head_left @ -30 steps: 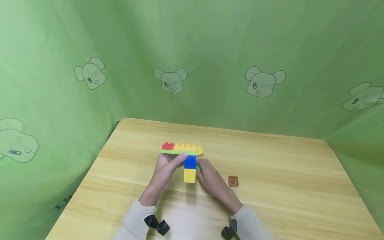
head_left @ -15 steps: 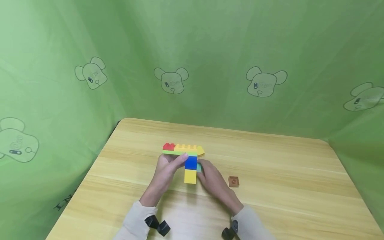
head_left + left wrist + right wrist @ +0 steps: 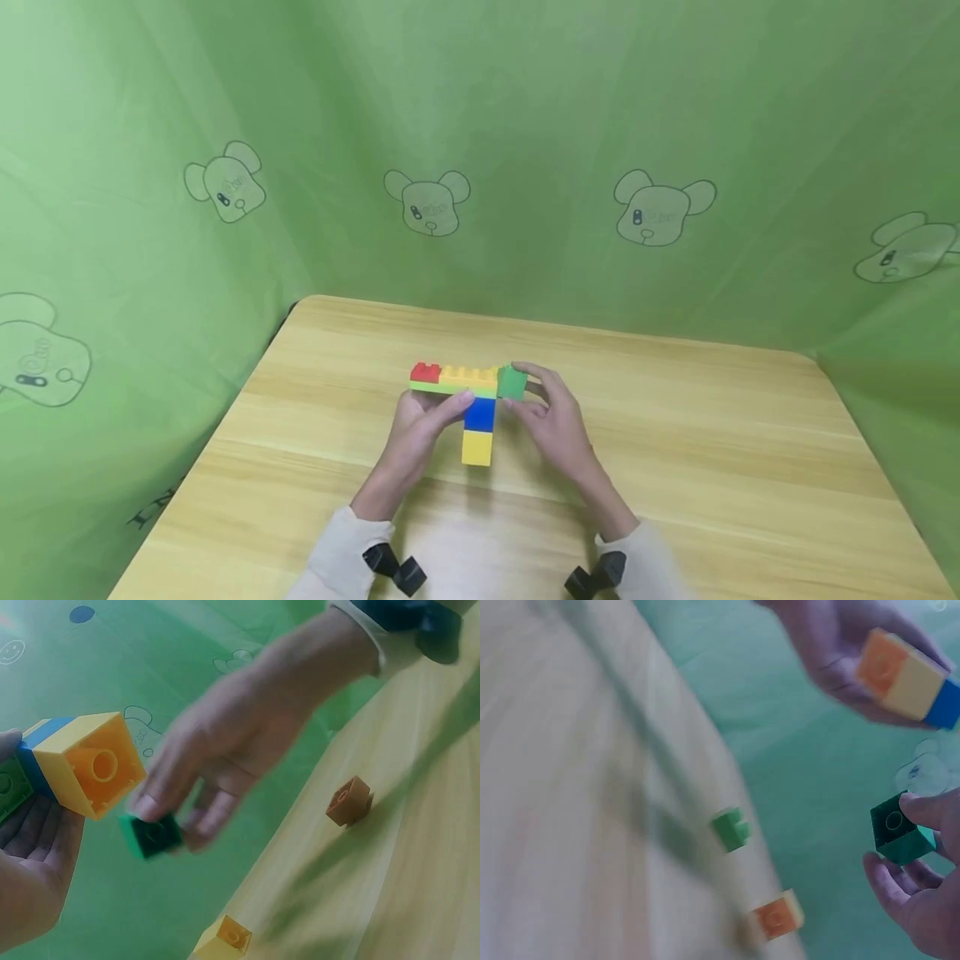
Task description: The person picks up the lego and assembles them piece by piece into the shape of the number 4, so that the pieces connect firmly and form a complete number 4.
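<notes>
My left hand (image 3: 422, 429) grips an assembly of toy building blocks, its thumb across the blue block (image 3: 480, 413). A red block (image 3: 425, 372) and a yellow studded row (image 3: 468, 377) sit along the top of a light green strip (image 3: 433, 387). Below the blue one hangs a yellow block (image 3: 477, 448), whose hollow underside shows in the left wrist view. My right hand (image 3: 557, 421) pinches a green block (image 3: 513, 383) just right of the assembly's top in the head view. Both wrist views show a gap between that green block (image 3: 901, 829) and the assembly.
On the wooden table (image 3: 712, 467) lie a brown block (image 3: 349, 801), a loose yellow block (image 3: 223, 939) and a light green block (image 3: 731, 829). My right hand mostly covers the brown one in the head view. Green cloth (image 3: 540, 267) surrounds the table's back and sides.
My right hand has risen from behind the blue block with the green block, which now shows beside the assembly's top end. The left hand and assembly have barely moved.
</notes>
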### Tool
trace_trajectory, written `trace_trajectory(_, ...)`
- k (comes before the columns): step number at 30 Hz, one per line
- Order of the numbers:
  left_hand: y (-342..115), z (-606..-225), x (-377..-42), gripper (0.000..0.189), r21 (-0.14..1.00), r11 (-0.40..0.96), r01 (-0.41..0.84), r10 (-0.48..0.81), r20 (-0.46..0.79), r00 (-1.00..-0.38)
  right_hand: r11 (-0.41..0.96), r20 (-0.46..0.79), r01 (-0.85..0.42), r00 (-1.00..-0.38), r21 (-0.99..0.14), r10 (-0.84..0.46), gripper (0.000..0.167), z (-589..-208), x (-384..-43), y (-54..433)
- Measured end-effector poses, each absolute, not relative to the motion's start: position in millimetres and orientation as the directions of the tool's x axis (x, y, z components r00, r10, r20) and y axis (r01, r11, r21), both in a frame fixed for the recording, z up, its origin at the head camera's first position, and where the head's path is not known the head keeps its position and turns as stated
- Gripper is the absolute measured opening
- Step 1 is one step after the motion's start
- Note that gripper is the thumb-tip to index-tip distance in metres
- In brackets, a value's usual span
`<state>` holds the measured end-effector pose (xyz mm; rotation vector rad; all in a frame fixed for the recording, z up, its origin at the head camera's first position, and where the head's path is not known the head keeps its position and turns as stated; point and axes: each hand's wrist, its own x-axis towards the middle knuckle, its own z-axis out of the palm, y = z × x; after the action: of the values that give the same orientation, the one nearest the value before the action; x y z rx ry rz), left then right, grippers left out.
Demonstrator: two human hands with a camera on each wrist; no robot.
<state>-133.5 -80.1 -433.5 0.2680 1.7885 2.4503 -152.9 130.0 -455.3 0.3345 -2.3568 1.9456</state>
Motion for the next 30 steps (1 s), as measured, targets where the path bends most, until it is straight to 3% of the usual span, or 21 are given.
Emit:
trace_trajectory(11, -72.9, -437.8, -134.1, 0.039, 0.960, -0.278, 0.043, 0.190, 0.098, -0.977, -0.051, 0.249, -0.245, -0.959, -0.968, -0.133, 0.057, -416.6, -145.2, 135.7)
trace_trajectory(19, -69.9, -438.6, -133.3, 0.049, 0.967, -0.250, 0.047, 0.225, 0.105, -0.969, -0.065, 0.237, -0.231, -0.966, -0.971, -0.100, 0.059, -403.7, -140.4, 136.1)
trace_trajectory(30, -69.0, -437.3, -130.5, 0.052, 0.972, -0.227, 0.060, 0.251, 0.118, -0.961, -0.080, 0.280, -0.270, -0.945, -0.959, -0.167, 0.052, -394.5, -133.5, 133.1)
